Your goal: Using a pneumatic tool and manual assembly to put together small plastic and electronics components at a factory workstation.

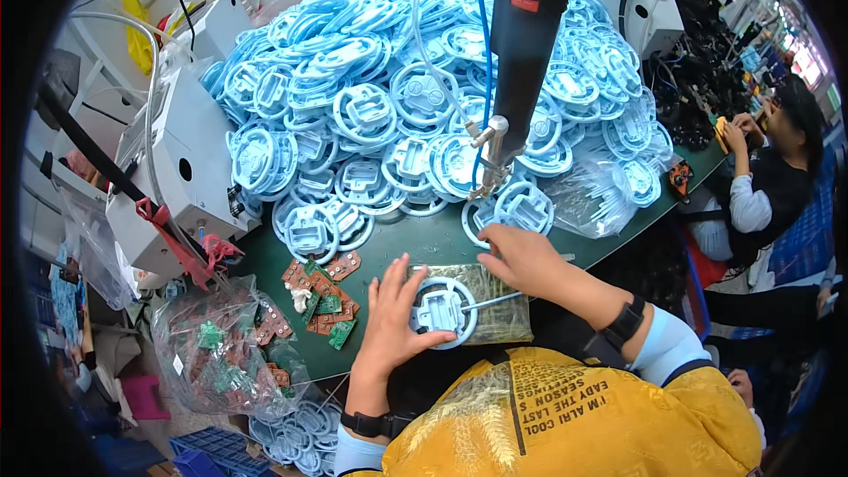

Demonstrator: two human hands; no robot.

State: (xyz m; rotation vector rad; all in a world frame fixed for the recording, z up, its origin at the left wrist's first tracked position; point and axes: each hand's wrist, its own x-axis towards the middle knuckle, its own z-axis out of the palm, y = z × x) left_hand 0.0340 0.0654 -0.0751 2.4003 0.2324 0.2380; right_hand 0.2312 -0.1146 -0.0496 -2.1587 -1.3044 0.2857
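My left hand (395,318) lies with fingers spread on a round light-blue plastic part (442,311) that rests on a small work block (495,300) at the near edge of the green table (415,247). My right hand (521,256) reaches over the part from the right, fingers curled near the edge of the blue pile; whether it grips anything is hidden. A thin metal rod (495,302) sticks out from the part. Above hangs a black powered screwdriver (521,53) with its tip (488,178) just beyond my right hand.
A huge heap of light-blue round parts (415,88) fills the table behind. Small brown and green circuit boards (322,296) lie left of my hand, more in a clear bag (221,344). A white machine box (181,168) stands left. Another person (768,185) sits right.
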